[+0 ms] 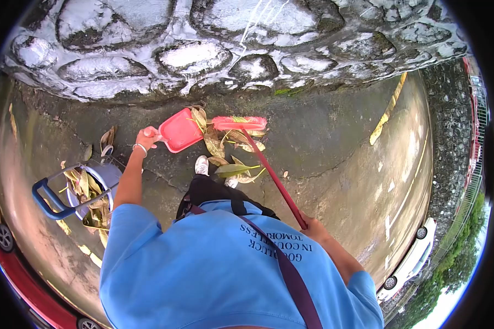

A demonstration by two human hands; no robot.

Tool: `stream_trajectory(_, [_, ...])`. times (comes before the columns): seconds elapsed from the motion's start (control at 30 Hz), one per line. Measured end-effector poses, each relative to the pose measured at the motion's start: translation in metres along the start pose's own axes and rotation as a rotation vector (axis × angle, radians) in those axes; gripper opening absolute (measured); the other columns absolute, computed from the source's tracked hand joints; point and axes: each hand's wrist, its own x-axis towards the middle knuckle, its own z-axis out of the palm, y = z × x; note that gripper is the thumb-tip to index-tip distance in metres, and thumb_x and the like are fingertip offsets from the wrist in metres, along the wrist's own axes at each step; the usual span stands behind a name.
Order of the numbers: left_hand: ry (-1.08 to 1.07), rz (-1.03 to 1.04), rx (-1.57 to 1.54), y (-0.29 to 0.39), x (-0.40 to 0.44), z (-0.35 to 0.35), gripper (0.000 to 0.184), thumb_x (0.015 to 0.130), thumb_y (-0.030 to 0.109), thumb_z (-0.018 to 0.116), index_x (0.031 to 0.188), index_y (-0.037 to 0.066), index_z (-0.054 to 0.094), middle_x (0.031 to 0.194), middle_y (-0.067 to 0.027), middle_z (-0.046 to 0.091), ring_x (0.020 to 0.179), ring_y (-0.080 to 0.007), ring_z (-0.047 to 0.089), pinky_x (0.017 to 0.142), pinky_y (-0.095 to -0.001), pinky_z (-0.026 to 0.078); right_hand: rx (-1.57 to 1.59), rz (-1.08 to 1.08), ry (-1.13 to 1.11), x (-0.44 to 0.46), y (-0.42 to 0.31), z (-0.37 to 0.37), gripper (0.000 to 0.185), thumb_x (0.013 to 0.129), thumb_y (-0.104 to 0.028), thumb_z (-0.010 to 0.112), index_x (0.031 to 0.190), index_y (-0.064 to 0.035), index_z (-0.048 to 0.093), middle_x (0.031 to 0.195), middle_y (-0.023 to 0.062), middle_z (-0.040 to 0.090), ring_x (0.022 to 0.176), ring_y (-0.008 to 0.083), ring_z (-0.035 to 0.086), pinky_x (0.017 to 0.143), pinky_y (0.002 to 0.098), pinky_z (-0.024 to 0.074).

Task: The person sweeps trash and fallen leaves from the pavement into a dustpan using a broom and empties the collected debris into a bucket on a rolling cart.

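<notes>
My left hand (pixel 147 138) is closed around the handle of a red dustpan (pixel 180 130), which lies low at the ground with its open edge toward the right. My right hand (pixel 313 228) grips the dark red stick of a broom (pixel 273 174). The broom's pinkish-red head (pixel 239 123) rests on the ground just right of the dustpan. Between the two, dry brown leaves (pixel 214 143) lie in a loose pile, some touching the dustpan's edge. A greener leaf (pixel 235 170) lies near my shoes (pixel 202 165).
A cart with a blue handle (pixel 53 197) carries a pale bucket (pixel 105 178) full of dry leaves at my left. A stone wall (pixel 197 57) rises ahead. A red car (pixel 30 279) stands at lower left, a white car (pixel 409 263) at lower right.
</notes>
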Motion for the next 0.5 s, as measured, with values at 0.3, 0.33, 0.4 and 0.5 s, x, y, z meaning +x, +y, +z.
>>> stream_trajectory(0.3, [0.011, -0.038, -0.049, -0.007, 0.003, -0.005, 0.012, 0.068, 0.005, 0.066, 0.073, 0.006, 0.055, 0.090, -0.0020, 0.055, 0.074, -0.0141, 0.056, 0.049, -0.0269, 0.053, 0.205, 0.101, -0.075, 0.063, -0.060, 0.002, 0.073, 0.065, 0.000, 0.056, 0.131, -0.0067, 0.024, 0.064, 0.0118, 0.054, 0.051, 0.0182, 0.054, 0.045, 0.0318, 0.0462])
stream_trajectory(0.33, [0.014, -0.031, -0.036, -0.006, 0.003, -0.005, 0.012, 0.068, 0.005, 0.066, 0.073, 0.006, 0.055, 0.089, -0.0020, 0.055, 0.073, -0.0138, 0.056, 0.049, -0.0265, 0.053, 0.163, 0.094, -0.091, 0.069, -0.059, 0.007, 0.073, 0.065, -0.001, 0.055, 0.131, -0.0068, 0.024, 0.067, 0.0136, 0.056, 0.055, 0.0207, 0.057, 0.048, 0.0336, 0.0479])
stream_trajectory(0.4, [-0.014, -0.054, -0.023, -0.008, 0.003, -0.003, 0.013, 0.068, 0.005, 0.067, 0.073, 0.006, 0.055, 0.089, -0.0019, 0.055, 0.073, -0.0135, 0.056, 0.049, -0.0263, 0.053, -0.236, -0.028, 0.003, 0.075, -0.046, 0.030, 0.071, 0.065, -0.003, 0.052, 0.130, -0.0072, 0.024, 0.077, 0.0175, 0.058, 0.068, 0.0277, 0.059, 0.059, 0.0376, 0.0485])
stream_trajectory(0.5, [-0.039, -0.017, -0.034, -0.014, 0.000, -0.005, 0.014, 0.068, 0.005, 0.067, 0.073, 0.006, 0.055, 0.089, -0.0021, 0.055, 0.075, -0.0130, 0.055, 0.049, -0.0259, 0.053, -0.375, 0.043, -0.049, 0.057, -0.047, 0.033, 0.070, 0.065, -0.004, 0.048, 0.130, -0.0096, 0.024, 0.093, 0.0223, 0.057, 0.088, 0.0355, 0.055, 0.078, 0.0412, 0.0442])
